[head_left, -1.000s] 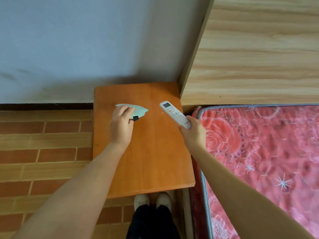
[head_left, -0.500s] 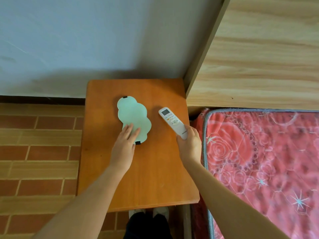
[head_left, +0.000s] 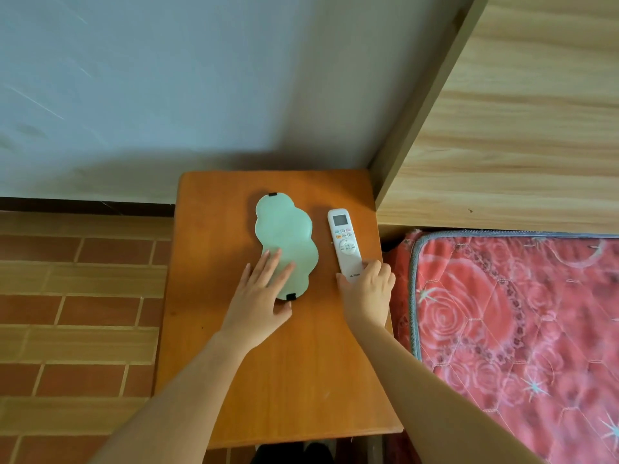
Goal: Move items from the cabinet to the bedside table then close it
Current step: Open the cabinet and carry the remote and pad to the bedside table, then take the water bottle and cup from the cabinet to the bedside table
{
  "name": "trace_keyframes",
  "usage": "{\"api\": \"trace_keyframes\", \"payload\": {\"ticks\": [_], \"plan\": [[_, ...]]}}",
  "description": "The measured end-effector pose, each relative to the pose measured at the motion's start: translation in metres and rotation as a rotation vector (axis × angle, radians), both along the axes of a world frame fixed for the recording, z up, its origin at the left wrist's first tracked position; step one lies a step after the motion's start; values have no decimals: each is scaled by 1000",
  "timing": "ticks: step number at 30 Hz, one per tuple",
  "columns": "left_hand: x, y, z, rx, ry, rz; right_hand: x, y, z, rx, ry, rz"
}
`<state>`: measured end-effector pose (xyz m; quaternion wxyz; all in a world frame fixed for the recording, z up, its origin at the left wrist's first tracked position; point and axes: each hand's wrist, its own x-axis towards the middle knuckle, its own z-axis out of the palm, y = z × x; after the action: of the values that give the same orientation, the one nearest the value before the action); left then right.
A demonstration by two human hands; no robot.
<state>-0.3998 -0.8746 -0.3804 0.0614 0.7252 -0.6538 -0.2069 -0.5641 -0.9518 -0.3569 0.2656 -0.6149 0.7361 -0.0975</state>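
Observation:
A pale green eye mask point(head_left: 284, 236) with black strap ends lies flat on the orange bedside table point(head_left: 214, 296). My left hand point(head_left: 259, 303) rests open on the mask's near end, fingers spread. To its right a white remote control point(head_left: 345, 242) lies on the table top, screen end pointing at the wall. My right hand point(head_left: 368, 293) is closed around the remote's near end. The cabinet below the table top is hidden from this angle.
A bed with a red rose-patterned mattress point(head_left: 519, 329) adjoins the table on the right, under a light wooden headboard point(head_left: 519, 128). A grey wall point(head_left: 167, 95) stands behind. Brick-pattern floor point(head_left: 73, 313) lies to the left. My feet show below the table's front edge.
The mask went from held in my left hand to lying flat on the table. The remote came down onto the table top and turned straighter toward the wall. The view has tilted down and nearer.

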Motion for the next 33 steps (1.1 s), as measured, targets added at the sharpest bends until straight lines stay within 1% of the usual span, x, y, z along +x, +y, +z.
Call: {"api": "trace_keyframes", "payload": {"ticks": [5, 11, 14, 17, 20, 24, 26, 28, 30, 33], "plan": [[3, -1, -1, -13, -14, -8, 7, 1, -2, 23, 25, -36], [5, -3, 2, 2, -6, 4, 10, 3, -2, 45, 5, -27], [6, -3, 11, -22, -2, 38, 9, 5, 4, 73, 6, -2], [12, -2, 31, -15, -27, 62, 6, 4, 24, 82, -8, 51], [21, -2, 65, 5, -65, 111, 3, 0, 57, 80, -1, 158], [39, -4, 130, 0, -148, 137, 2, -6, 119, -21, 45, 372], [49, 0, 165, -8, -201, 137, 3, -7, 156, -99, 62, 496], [56, 8, 200, -21, -264, 125, 4, -7, 194, -234, 74, 653], [58, 21, 232, -26, -304, 105, 7, -4, 228, -370, 60, 765], [58, 47, 279, -45, -345, 142, 14, 11, 276, -427, 89, 883]]}}
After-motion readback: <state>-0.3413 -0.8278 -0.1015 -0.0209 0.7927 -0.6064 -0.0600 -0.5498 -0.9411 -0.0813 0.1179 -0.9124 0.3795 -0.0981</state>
